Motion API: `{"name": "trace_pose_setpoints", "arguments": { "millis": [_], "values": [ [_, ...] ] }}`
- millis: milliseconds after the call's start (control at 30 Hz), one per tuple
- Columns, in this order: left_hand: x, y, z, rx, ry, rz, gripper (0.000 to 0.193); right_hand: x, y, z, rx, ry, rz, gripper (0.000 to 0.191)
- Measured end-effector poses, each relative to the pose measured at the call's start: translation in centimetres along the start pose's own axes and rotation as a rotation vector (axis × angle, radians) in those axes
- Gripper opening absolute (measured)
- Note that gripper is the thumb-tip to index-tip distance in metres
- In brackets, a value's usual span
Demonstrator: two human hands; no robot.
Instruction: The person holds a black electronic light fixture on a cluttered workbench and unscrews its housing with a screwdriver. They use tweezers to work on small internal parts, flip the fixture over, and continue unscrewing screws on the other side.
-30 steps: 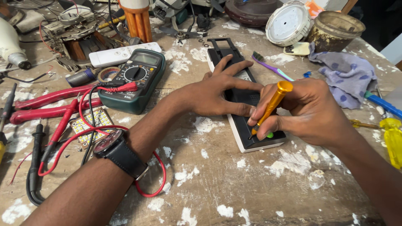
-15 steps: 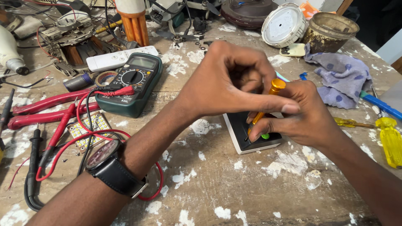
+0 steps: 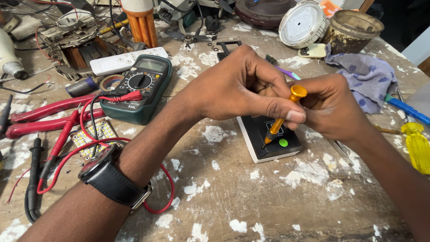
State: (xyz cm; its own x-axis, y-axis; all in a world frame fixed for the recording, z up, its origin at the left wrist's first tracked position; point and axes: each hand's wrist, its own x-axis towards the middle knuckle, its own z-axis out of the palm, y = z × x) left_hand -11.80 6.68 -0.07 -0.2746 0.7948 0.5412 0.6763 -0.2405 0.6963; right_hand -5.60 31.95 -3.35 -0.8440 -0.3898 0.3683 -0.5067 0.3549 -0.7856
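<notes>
A small screwdriver with a yellow-orange handle stands tilted, its tip on a flat black device with a white frame lying on the paint-splashed wooden bench. My right hand grips the handle from the right. My left hand, a black watch on its wrist, arches over the device, its thumb and fingers pinching the same handle just below the cap. The far half of the device is hidden under my hands. A green dot shows on the device near the tip.
A dark green multimeter with red and black leads lies to the left, beside red-handled pliers and a white remote. A purple cloth, a yellow screwdriver, a jar and a white lid sit right and behind.
My left hand lifted off the device, where it lay flat, and closed onto the screwdriver handle. The screwdriver went from lying low in my right hand to standing with its tip on the device.
</notes>
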Motion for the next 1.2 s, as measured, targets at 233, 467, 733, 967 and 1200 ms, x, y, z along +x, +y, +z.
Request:
{"name": "trace_pose_setpoints", "arguments": {
  "millis": [233, 467, 733, 967, 1200],
  "values": [
    [-0.2, -0.5, -0.3, -0.16, -0.077, -0.055, 0.024, 0.6, -0.2, 0.2, 0.096, -0.292, 0.049, 0.017],
    [0.0, -1.0, 0.4, -0.413, -0.197, -0.04, 0.021, 0.4, -0.6, 0.4, 0.181, -0.297, 0.046, 0.019],
    [-0.2, -1.5, 0.9, -0.362, -0.026, 0.059, 0.023, 0.0, -0.3, 0.8, 0.093, -0.234, -0.013, 0.02],
    [-0.3, -1.4, 1.0, -0.441, -0.056, -0.044, 0.015, 0.1, 1.0, 0.5, 0.253, -0.249, 0.117, 0.028],
    [-0.3, -1.0, 1.4, -0.544, -0.122, -0.087, 0.018, 0.5, 0.6, -0.2, 0.286, -0.367, -0.016, 0.009]
  ]
}}
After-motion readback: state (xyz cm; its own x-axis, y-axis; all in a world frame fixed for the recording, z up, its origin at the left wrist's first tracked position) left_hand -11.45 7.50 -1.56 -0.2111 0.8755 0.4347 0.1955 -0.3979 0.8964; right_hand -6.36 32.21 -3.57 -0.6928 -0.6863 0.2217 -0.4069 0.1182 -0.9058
